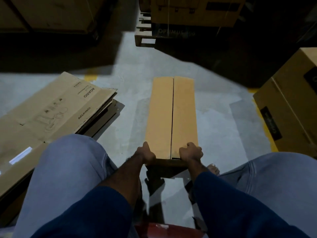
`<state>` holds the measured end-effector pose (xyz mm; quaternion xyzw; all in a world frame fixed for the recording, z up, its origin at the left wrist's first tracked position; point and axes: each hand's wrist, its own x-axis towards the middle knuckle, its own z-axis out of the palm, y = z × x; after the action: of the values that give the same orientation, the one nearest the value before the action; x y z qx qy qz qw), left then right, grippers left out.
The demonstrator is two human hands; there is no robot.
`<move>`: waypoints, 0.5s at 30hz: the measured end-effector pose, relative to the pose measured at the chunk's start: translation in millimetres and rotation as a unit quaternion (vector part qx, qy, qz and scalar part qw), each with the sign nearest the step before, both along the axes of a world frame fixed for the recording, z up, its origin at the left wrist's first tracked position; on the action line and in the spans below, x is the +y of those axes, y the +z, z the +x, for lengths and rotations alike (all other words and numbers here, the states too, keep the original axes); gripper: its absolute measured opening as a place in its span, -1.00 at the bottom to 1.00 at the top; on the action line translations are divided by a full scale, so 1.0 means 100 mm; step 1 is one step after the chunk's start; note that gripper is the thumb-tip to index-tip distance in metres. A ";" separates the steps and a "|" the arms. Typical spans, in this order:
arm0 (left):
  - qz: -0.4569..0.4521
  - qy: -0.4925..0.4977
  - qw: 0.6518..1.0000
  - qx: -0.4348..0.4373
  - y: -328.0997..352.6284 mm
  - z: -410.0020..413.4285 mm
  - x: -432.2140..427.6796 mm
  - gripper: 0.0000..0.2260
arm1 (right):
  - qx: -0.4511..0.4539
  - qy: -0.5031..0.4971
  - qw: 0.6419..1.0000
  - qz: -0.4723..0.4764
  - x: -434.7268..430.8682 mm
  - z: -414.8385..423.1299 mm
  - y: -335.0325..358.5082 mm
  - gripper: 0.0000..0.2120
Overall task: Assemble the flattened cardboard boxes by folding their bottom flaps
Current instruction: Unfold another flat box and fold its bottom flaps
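Hands hold the near end of a long, narrow box (pixel 159 114) that stands on the grey floor (pixel 130 100) between the seated person's knees (pixel 68 160). The left hand (pixel 147 154) is clamped round the near left corner and the right hand (pixel 190 152) curls over the near right edge, both gripping the cardboard tightly. On the upturned face the two long flaps (pixel 184 109) meet along a dark seam (pixel 172 117), so I judge the bottom folded and the hold meant to steady the box or to turn it over. A stack of flattened boxes (pixel 56 109) lies just to the person's left, within easy reach for the next one. A big box (pixel 291 103) stands to the right, well apart from the work.
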<state>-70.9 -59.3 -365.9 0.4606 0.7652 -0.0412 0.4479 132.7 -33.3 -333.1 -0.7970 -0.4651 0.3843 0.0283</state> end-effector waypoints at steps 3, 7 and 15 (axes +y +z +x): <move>0.009 -0.023 1.000 -0.009 0.00 0.09 -0.05 -0.46 | -0.017 0.015 0.997 -0.072 0.02 0.02 -0.06 -0.47; 0.016 0.003 0.999 -0.035 0.03 0.10 -0.08 -0.38 | 0.064 -0.035 0.994 -0.086 0.12 0.07 -0.08 -0.30; -0.021 0.047 0.996 -0.071 0.24 0.05 -0.21 -0.26 | -0.007 -0.044 0.989 -0.143 0.02 0.17 -0.03 -0.39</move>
<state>-66.3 -80.2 -341.7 0.4166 0.7515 -0.0033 0.5116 149.3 -31.6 -336.0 -0.8150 -0.3701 0.4400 -0.0723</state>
